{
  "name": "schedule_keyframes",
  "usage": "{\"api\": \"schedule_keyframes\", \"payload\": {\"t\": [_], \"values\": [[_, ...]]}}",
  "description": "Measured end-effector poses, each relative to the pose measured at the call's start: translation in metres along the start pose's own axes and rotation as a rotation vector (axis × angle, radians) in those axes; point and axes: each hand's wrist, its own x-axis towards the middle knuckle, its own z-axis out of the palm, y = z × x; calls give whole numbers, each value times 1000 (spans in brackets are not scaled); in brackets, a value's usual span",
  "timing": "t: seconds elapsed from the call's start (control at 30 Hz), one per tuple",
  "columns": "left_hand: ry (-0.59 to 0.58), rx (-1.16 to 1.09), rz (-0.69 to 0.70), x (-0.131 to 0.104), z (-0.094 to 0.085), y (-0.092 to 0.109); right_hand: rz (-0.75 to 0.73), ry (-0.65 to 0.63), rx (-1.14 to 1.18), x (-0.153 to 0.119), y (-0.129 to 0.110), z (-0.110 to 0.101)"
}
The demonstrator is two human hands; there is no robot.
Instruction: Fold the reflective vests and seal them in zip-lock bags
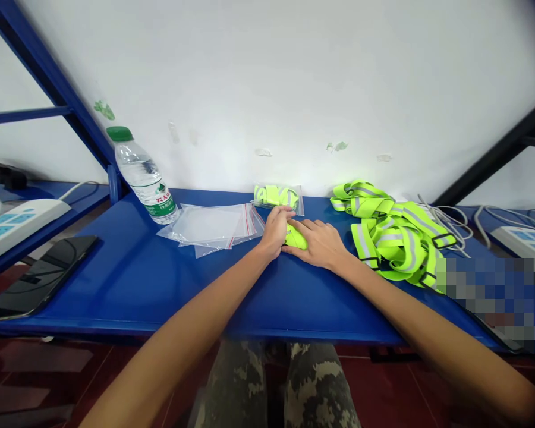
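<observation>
A folded neon yellow-green reflective strap [296,239] lies on the blue table between my hands, mostly covered by them. My left hand [275,233] closes round its left side, thumb and fingers meeting over the top. From the right, my right hand [317,244] presses on the bundle with its fingers bent over it. Just behind is a clear bag [276,197] with another folded strap inside. To the left, flat transparent zip bags [214,224] with red seal lines lie overlapping. A loose heap of reflective straps [395,238] with grey stripes and black buckles sits to the right.
A water bottle [145,178] with a green cap stands at the back left against the wall. A dark phone [42,276] lies at the left edge. Power strips [24,223] and white cables [457,223] are at the sides. Blue frame bars [57,77] rise at the left.
</observation>
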Motion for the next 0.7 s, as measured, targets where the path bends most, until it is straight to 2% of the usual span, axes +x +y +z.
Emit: {"api": "schedule_keyframes", "payload": {"t": [0.07, 0.2, 0.3, 0.37, 0.43, 0.5, 0.57, 0.63, 0.7], "values": [[-20, 1, -2, -1, -1, 0, 12, -50, -46, 1, -2, -3], [4, 210, 108, -4, -2, -5, -21, -160, -110, 4, -2, -9], [8, 457, 268, -9, -3, -3, -33, -217, -137, 4, -1, -11], [15, 645, 408, -15, -7, 6, -30, -220, -139, 4, -1, -11], [83, 831, 503, -22, -15, 21, -27, -192, -120, 3, 0, -9], [212, 1014, 484, -26, -26, 36, -21, -148, -86, 3, 1, -6], [318, 1187, 362, -27, -39, 45, -20, -108, -43, 2, 3, -3], [312, 1308, 211, -25, -51, 47, -18, -74, 5, 2, 6, 1], [225, 1351, 122, -21, -60, 43, -17, -40, 47, 1, 9, 3]]}}
